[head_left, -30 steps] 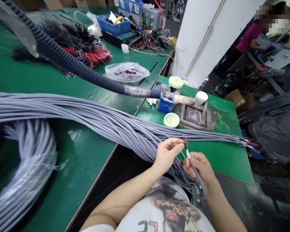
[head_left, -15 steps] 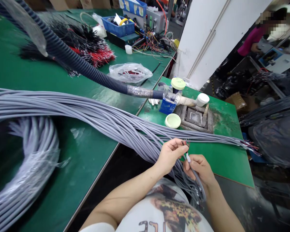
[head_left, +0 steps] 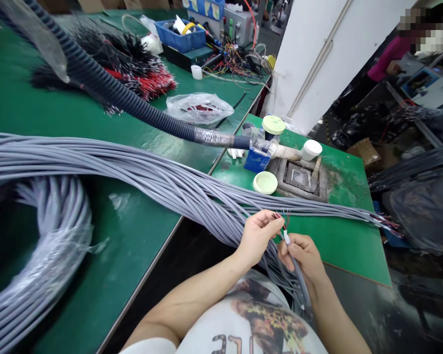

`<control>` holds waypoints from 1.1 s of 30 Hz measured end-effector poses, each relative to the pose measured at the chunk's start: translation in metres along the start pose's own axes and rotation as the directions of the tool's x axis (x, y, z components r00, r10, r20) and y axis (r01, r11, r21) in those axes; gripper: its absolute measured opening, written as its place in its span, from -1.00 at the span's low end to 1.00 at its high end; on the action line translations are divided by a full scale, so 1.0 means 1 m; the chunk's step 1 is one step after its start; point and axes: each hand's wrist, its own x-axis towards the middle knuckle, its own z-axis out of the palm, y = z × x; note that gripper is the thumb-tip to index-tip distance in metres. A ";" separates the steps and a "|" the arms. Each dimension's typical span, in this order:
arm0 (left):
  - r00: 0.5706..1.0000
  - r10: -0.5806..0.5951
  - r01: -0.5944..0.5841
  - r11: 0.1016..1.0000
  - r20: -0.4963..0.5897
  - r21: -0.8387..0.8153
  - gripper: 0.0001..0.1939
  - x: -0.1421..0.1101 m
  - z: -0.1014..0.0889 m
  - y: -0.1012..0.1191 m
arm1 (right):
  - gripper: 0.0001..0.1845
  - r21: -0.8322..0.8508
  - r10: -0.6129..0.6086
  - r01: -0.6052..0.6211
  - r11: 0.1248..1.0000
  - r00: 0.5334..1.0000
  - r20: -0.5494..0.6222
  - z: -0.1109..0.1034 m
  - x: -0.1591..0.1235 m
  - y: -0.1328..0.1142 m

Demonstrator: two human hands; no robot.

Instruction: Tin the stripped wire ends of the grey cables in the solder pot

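Observation:
My left hand (head_left: 258,237) pinches the tips of several thin red and dark wires (head_left: 282,218) between finger and thumb. These wires fan out of the stripped end of a grey multicore cable (head_left: 298,275), which has a white sleeve (head_left: 287,237) just below them. My right hand (head_left: 303,258) grips that cable around the sleeve's lower end. Behind both hands, a long bundle of similar grey cables (head_left: 140,173) stretches across the green workbenches. Its loose ends hang down near my right hand.
A plastic-wrapped coil of grey cable (head_left: 55,236) lies at left. A corrugated conduit (head_left: 114,93) crosses the bench, ending at a metal solder pot (head_left: 299,177). Red-and-black wire bundles, a plastic bag and a blue bin stand farther back. A person (head_left: 387,69) works at right.
My left fingertips have closed onto the thin wires, and the wires now bend toward that hand. Both hands shifted only slightly, and the view moved a little.

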 end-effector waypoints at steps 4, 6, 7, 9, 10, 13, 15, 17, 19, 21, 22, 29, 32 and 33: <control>1.000 -0.029 0.028 0.999 0.001 0.016 -0.78 0.001 0.000 0.000 | -0.72 -0.003 0.000 0.000 1.000 1.000 -0.012 0.001 -0.001 -0.001; 0.999 -0.034 0.034 0.999 -0.002 0.023 -0.79 0.001 0.000 0.000 | -0.79 0.013 0.016 -0.016 1.000 0.999 -0.040 0.003 0.000 -0.005; 1.000 -0.031 0.031 0.999 -0.007 0.028 -0.80 0.000 0.001 0.001 | -0.81 0.026 0.028 -0.026 0.999 0.998 -0.065 0.005 0.001 -0.008; 1.000 -0.022 0.022 0.999 -0.012 0.046 -0.80 0.000 0.002 0.001 | -0.72 0.036 0.049 -0.045 0.998 0.992 -0.118 0.008 0.004 -0.015; 1.000 -0.015 0.016 0.998 -0.010 0.058 -0.80 -0.001 0.002 0.002 | -0.69 0.022 0.050 -0.047 0.999 0.988 -0.143 0.010 0.006 -0.019; 1.000 0.015 -0.015 0.995 0.006 0.096 -0.80 -0.001 0.003 0.003 | -0.80 -0.082 0.018 -0.034 0.996 0.983 -0.183 0.013 0.012 -0.028; 0.999 0.039 -0.038 0.992 -0.005 0.117 -0.79 -0.001 0.003 0.003 | -0.83 -0.161 -0.009 -0.023 0.987 0.981 -0.191 0.014 0.015 -0.032; 0.998 0.049 -0.046 0.991 -0.024 0.129 -0.79 -0.001 0.003 0.002 | -0.83 -0.227 -0.028 -0.020 0.974 0.978 -0.205 0.016 0.017 -0.034; 0.999 0.043 -0.040 0.991 -0.024 0.128 -0.78 0.000 0.002 0.001 | -0.82 -0.273 -0.045 -0.018 0.962 0.974 -0.223 0.017 0.018 -0.036; 0.999 0.033 -0.031 0.992 -0.009 0.121 -0.78 0.000 0.001 -0.001 | -0.82 -0.293 -0.064 -0.009 0.956 0.969 -0.237 0.018 0.019 -0.037; 0.999 0.033 -0.032 0.992 -0.007 0.121 -0.78 0.000 0.001 -0.002 | -0.83 -0.297 -0.072 -0.002 0.955 0.968 -0.240 0.019 0.019 -0.037; 0.997 0.071 -0.071 0.989 -0.002 0.127 -0.74 0.001 0.004 0.001 | -0.81 -0.335 -0.097 -0.004 0.942 0.954 -0.285 0.018 0.022 -0.039; 0.996 0.087 -0.089 0.989 0.021 0.115 -0.73 0.000 0.007 0.003 | -0.81 -0.365 -0.109 -0.010 0.931 0.947 -0.303 0.015 0.024 -0.041; 0.995 0.094 -0.096 0.989 0.026 0.111 -0.74 0.000 0.008 0.002 | -0.81 -0.375 -0.120 -0.004 0.927 0.944 -0.306 0.014 0.024 -0.043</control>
